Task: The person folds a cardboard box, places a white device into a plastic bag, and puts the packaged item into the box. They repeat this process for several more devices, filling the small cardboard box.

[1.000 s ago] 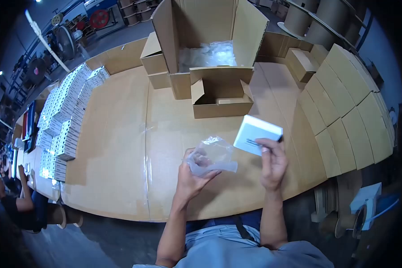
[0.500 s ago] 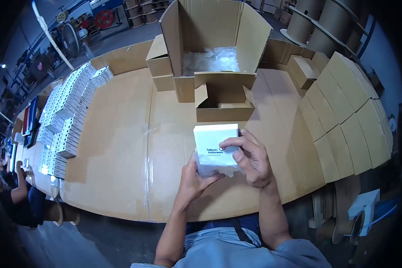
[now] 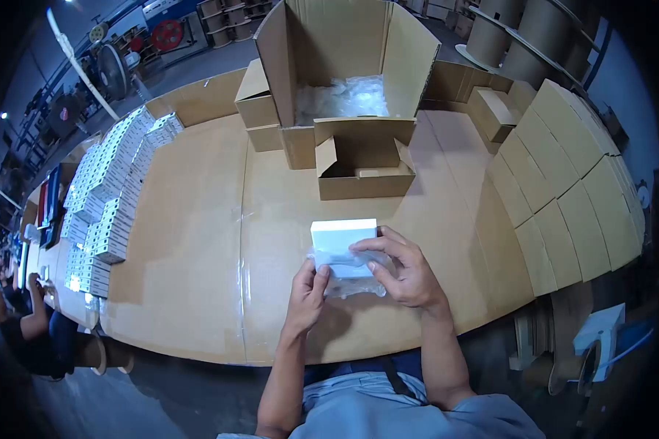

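Just above the table, both my hands hold a small white box point(image 3: 331, 239) whose lower part sits in a clear plastic bag point(image 3: 355, 286). My left hand point(image 3: 306, 298) grips the lower left corner, its thumb pressed on the front and other fingers hidden behind. At the right edge, my right hand point(image 3: 404, 272) is closed on the box and bag, fingers bent over the front face. No print shows on the face toward me. Straight ahead of the hands stands an open brown cardboard box point(image 3: 366, 188), flaps up.
Behind it, a large open carton point(image 3: 337, 36) contains clear plastic bags point(image 3: 351, 96). Stacked small white boxes point(image 3: 106, 183) line the left side, and stacked brown cartons point(image 3: 571, 190) the right. Cardboard covers the tabletop point(image 3: 183, 256). Another person point(image 3: 33, 322) sits at far left.
The white box has come lower and closer to me, and its printed lettering no longer shows. My left hand has shifted so its thumb lies on the front.
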### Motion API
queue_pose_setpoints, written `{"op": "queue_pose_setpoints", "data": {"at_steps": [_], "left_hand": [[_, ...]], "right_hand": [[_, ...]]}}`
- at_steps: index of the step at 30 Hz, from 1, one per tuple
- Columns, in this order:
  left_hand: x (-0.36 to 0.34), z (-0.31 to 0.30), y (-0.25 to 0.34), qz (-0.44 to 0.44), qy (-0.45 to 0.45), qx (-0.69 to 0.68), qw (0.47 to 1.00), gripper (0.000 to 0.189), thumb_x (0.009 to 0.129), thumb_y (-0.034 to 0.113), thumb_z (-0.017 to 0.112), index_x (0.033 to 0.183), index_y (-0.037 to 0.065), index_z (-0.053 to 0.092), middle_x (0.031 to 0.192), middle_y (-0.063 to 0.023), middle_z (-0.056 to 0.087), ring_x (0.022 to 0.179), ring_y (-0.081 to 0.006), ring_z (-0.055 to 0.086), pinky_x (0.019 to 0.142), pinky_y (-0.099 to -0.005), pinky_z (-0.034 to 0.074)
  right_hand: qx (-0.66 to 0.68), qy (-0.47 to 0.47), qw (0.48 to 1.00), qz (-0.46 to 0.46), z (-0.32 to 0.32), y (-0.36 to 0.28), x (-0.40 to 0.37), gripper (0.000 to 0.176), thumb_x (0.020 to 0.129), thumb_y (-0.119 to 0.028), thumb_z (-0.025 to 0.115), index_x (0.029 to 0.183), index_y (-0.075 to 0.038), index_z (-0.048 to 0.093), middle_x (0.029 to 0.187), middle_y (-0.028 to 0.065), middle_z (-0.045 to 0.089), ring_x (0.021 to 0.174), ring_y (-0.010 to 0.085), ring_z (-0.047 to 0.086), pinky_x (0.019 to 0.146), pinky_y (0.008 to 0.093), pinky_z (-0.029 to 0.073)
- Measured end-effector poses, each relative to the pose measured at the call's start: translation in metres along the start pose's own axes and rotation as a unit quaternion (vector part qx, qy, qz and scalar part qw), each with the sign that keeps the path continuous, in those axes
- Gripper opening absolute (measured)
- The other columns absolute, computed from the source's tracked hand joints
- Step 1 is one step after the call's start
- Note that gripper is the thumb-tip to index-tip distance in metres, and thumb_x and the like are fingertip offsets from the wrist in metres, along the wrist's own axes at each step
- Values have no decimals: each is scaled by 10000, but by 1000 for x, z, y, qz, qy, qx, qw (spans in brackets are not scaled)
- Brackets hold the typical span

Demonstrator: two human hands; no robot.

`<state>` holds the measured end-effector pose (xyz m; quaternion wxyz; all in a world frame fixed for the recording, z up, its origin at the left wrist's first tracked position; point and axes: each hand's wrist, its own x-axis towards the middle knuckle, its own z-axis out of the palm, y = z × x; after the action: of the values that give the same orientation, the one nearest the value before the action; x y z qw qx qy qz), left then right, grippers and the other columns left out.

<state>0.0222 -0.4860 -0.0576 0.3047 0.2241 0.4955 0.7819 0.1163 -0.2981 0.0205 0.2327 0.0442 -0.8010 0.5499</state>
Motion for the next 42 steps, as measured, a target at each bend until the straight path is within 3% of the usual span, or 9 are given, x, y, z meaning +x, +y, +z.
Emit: {"op": "queue_pose_setpoints", "data": {"at_steps": [2, 5, 10, 16, 19, 25, 31, 37, 42], "left_hand": [[1, 0, -4, 4, 25, -13, 1000, 357, 1087, 238, 482, 1344, -7, 520, 1165, -65, 642, 1024, -122, 618, 819, -293, 548], [1, 4, 1, -10, 50, -33, 998, 376, 1085, 253, 492, 1352, -10, 514, 1175, -72, 644, 1042, -126, 619, 832, -287, 543], [2, -1, -4, 4, 70, 5, 998, 451, 1099, 281, 447, 1436, -17, 469, 1226, -102, 641, 1157, -158, 594, 981, -308, 485], [4, 21, 17, 30, 75, 124, 989, 485, 1119, 304, 353, 1426, -35, 513, 1402, -148, 578, 1298, -222, 530, 1121, -344, 378], [5, 28, 23, 60, 109, 183, 975, 487, 1118, 296, 349, 1426, -43, 514, 1461, -158, 539, 1352, -246, 493, 1148, -359, 352], [6, 27, 26, 75, 72, 185, 977, 479, 1113, 282, 361, 1426, -46, 515, 1467, -155, 537, 1367, -252, 483, 1160, -374, 340], [5, 20, 20, 45, 40, 132, 989, 474, 1110, 298, 360, 1421, -11, 542, 1333, -151, 625, 1262, -233, 556, 1112, -365, 387], [6, 13, 26, 76, 50, 193, 977, 439, 1110, 272, 364, 1350, -10, 600, 1261, -140, 650, 1189, -212, 589, 1058, -350, 431], [5, 7, 16, 86, 60, 159, 982, 372, 1097, 222, 406, 1242, -25, 643, 1218, -129, 660, 1160, -210, 605, 1037, -333, 445]], "right_hand": [[103, 108, 988, 33, 17, 3, -2, 536, 846, 31, 702, 1352, -15, 532, 1276, 175, 629, 1166, 278, 612, 989, 379, 513], [177, 168, 957, 156, 22, 8, -8, 603, 879, -55, 766, 1393, 0, 456, 1269, 189, 625, 1136, 211, 627, 947, 329, 529], [317, 176, 913, 189, 35, 33, -24, 312, 938, -73, 725, 1211, 32, 616, 1063, 86, 710, 962, 113, 648, 872, 261, 522], [410, 208, 879, 125, 49, 38, -29, 332, 962, -38, 673, 1278, 33, 603, 1173, 89, 679, 1068, 127, 627, 976, 285, 493], [449, 199, 862, 129, 52, 50, -37, 327, 971, 11, 614, 1297, 10, 590, 1210, 101, 659, 1165, 184, 599, 1048, 361, 471], [544, 215, 793, 171, 50, 55, -43, 283, 979, -90, 660, 1245, 4, 632, 1182, 75, 673, 1094, 164, 618, 999, 342, 487], [440, 171, 852, 226, 40, 57, -43, 201, 961, -146, 706, 1090, 8, 705, 1036, 74, 714, 974, 139, 647, 899, 289, 514], [249, 195, 936, 153, 30, 34, -29, 122, 960, -62, 678, 1030, 37, 685, 1000, 162, 734, 917, 189, 693, 877, 311, 541], [298, 221, 921, 121, 33, 36, -22, 124, 971, -86, 678, 986, 37, 693, 993, 161, 749, 902, 158, 701, 834, 282, 554]]}}
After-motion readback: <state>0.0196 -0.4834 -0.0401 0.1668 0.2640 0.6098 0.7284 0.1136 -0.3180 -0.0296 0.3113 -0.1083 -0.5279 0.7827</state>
